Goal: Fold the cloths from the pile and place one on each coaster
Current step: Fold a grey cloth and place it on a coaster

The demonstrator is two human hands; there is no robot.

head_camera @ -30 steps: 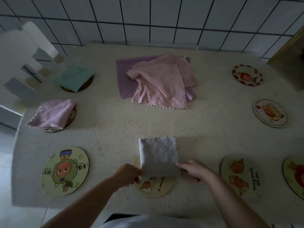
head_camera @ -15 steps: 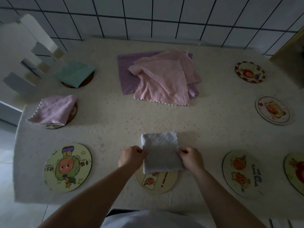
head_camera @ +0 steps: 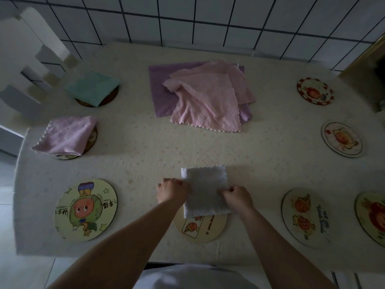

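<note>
A folded grey cloth (head_camera: 205, 188) lies near the table's front edge, its near part over a round coaster (head_camera: 201, 228). My left hand (head_camera: 171, 191) grips its left edge and my right hand (head_camera: 236, 197) grips its right edge, fingers curled. At the back middle sits the pile: a pink cloth (head_camera: 208, 101) rumpled on top of a flat purple cloth (head_camera: 160, 88). A folded green cloth (head_camera: 92, 88) covers a dark coaster at the back left. A folded lilac cloth (head_camera: 65, 135) covers another coaster on the left.
Bare coasters lie at the front left (head_camera: 85, 209), front right (head_camera: 305, 217), far right edge (head_camera: 373, 217), right (head_camera: 341, 139) and back right (head_camera: 314, 91). A white chair (head_camera: 23, 59) stands at the left. A tiled wall (head_camera: 208, 17) runs behind the table.
Both hands moved away from me along the grey cloth's side edges, now holding it mid-way up. The cloth shifted slightly farther from me over the coaster.
</note>
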